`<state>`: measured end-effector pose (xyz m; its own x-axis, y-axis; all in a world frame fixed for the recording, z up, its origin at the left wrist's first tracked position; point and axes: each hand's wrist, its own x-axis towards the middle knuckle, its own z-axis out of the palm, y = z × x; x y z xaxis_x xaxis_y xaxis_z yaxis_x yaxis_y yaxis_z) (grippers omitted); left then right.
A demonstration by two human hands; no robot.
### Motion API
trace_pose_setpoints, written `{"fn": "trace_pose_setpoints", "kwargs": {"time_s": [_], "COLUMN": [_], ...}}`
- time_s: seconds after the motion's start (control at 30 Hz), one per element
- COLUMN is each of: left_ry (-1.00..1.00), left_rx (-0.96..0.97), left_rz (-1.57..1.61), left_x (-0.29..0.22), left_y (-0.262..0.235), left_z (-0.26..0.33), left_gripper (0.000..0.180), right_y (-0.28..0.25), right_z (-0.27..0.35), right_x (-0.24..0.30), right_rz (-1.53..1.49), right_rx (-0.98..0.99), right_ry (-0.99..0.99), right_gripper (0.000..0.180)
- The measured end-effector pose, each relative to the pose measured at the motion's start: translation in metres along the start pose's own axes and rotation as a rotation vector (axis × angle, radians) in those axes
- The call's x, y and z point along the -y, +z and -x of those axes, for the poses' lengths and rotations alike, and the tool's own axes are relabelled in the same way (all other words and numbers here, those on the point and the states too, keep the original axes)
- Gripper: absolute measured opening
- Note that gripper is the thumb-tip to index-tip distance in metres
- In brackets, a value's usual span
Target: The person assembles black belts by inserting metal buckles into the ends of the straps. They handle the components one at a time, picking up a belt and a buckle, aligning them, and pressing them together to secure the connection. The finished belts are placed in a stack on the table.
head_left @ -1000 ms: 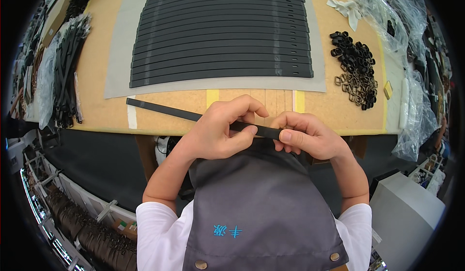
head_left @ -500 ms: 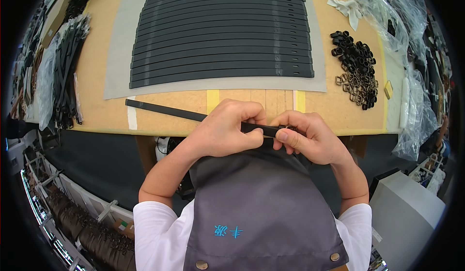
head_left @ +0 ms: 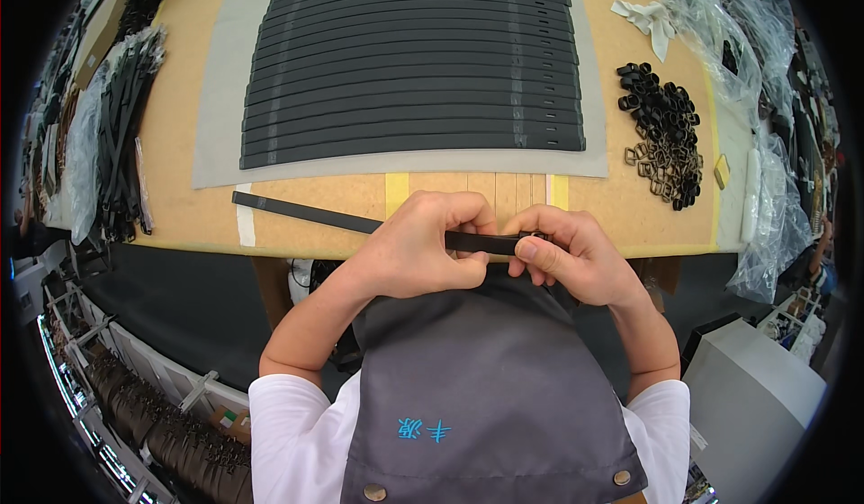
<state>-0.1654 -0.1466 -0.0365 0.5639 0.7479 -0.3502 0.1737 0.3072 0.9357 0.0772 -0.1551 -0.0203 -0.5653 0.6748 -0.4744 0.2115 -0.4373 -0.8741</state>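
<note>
Black belt strap (head_left: 310, 214) is held in front of the apron (head_left: 486, 369), at the near edge of the table (head_left: 175, 211). It is passed through the left hand (head_left: 423, 243), and its near end is pinched in the right hand (head_left: 567, 252). The left hand is curled loosely around it, with a gap to be seen between thumb and forefinger; how firmly it is gripped there cannot be told. The right thumb is laid on the strap's end, close to a small dark fitting (head_left: 533, 234) that is partly covered by the fingers, so its exact kind cannot be made out. The strap's long tail is stretched leftward across a white tape strip (head_left: 246, 225); whether the table is touched by it is unclear.

Should the right pinch be relaxed, the fitting could be dropped over the table's edge, since nothing of the table is seen beneath it. With the left hold so loose, the strap could be twisted or let slide. If the tail were swung upward, the nearest straps in the neat rows (head_left: 414, 90) on the grey sheet (head_left: 216, 135) could be knocked askew. The heap of small fittings (head_left: 661, 135) is set well apart, so it seems little threatened.
</note>
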Motion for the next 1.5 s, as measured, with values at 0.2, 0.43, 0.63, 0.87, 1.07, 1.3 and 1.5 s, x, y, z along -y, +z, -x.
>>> {"fn": "trace_pose_setpoints", "kwargs": {"time_s": [0.2, 0.43, 0.63, 0.87, 1.07, 1.3, 1.5], "left_ry": [-0.022, 0.016, 0.038, 0.145, 0.406, 0.539, 0.199], "left_rx": [0.036, 0.041, 0.008, -0.062, -0.173, -0.424, -0.839], "left_rz": [0.041, 0.048, -0.001, -0.022, -0.422, -0.862, -0.746], "left_x": [-0.008, 0.004, 0.001, 0.01, 0.015, -0.005, -0.032], "left_y": [-0.004, -0.003, -0.001, 0.007, 0.004, -0.058, -0.279], "left_z": [-0.002, -0.011, -0.012, -0.008, -0.004, 0.018, -0.021], "left_gripper": [0.012, 0.008, 0.005, 0.01, 0.008, 0.036, 0.068], "right_y": [-0.007, -0.006, -0.004, -0.005, 0.002, -0.027, -0.139], "right_z": [-0.002, -0.002, 0.0, 0.003, -0.002, -0.009, -0.106], "right_x": [-0.004, 0.0, 0.005, -0.003, -0.01, 0.026, 0.087], "right_rz": [-0.098, -0.039, 0.061, 0.039, 0.17, 0.626, 0.103], "right_rx": [0.033, 0.015, -0.032, -0.014, -0.114, -0.311, -0.443], "right_ry": [0.03, 0.017, -0.028, -0.011, -0.082, -0.083, -0.318], "right_gripper": [0.025, 0.024, 0.024, 0.027, 0.034, 0.041, 0.046]}}
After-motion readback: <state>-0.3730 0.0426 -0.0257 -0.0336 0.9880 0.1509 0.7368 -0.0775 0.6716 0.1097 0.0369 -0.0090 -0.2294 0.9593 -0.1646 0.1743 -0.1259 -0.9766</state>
